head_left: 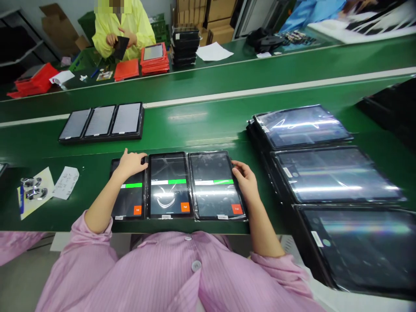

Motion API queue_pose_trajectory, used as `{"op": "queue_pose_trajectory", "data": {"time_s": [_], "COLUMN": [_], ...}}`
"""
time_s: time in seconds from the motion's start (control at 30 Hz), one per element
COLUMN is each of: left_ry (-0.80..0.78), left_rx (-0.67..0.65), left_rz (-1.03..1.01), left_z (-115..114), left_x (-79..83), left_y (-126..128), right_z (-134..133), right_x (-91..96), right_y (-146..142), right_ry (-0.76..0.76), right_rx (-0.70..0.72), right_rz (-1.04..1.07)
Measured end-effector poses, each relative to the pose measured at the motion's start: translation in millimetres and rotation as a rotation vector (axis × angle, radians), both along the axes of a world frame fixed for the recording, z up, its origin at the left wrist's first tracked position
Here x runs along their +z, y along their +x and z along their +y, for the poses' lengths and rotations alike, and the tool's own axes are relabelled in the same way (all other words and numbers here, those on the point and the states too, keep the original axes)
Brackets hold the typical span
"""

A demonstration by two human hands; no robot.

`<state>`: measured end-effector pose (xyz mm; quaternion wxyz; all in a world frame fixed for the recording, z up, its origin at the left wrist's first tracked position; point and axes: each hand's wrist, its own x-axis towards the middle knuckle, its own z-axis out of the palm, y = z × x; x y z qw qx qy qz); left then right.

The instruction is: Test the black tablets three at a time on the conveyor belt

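Three tablets lie side by side at the table's front edge: a left tablet point(128, 201), a middle tablet point(168, 195) and a right tablet point(212, 199). Each lit screen shows a white and green bar and a red or orange square. My left hand point(130, 165) is over the upper part of the left tablet, fingers spread, with thumb and forefinger by its right edge. At the upper right edge of the right tablet, my right hand point(246, 178) has its thumb and fingers curled against the side. Some of its fingertips are hidden.
On the right stand stacks of film-covered tablets point(338, 173). Three more tablets point(100, 121) lie behind on the left. Paper slips point(66, 183) and a yellow card point(45, 190) with shiny parts are at left. Across the bench, a person in yellow point(138, 26) holds a dark flat object.
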<state>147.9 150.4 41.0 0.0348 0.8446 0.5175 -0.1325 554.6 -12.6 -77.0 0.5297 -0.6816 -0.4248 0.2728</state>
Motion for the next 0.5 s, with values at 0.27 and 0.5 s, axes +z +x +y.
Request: {"op": "queue_pose_trajectory", "data": {"time_s": [0.27, 0.5], "left_ry": [-0.006, -0.102], "left_rx": [-0.035, -0.034], "left_rz": [0.030, 0.083], "left_z": [-2.4, 9.1], "left_x": [5.5, 11.0], "left_y": [2.9, 4.8], "right_z": [1.0, 3.9], "right_x": [5.7, 16.6], "right_y": [2.9, 1.8], "right_ry": [0.010, 0.021], "right_rx": [-0.009, -0.044], "right_rz": [0.017, 0.061]}}
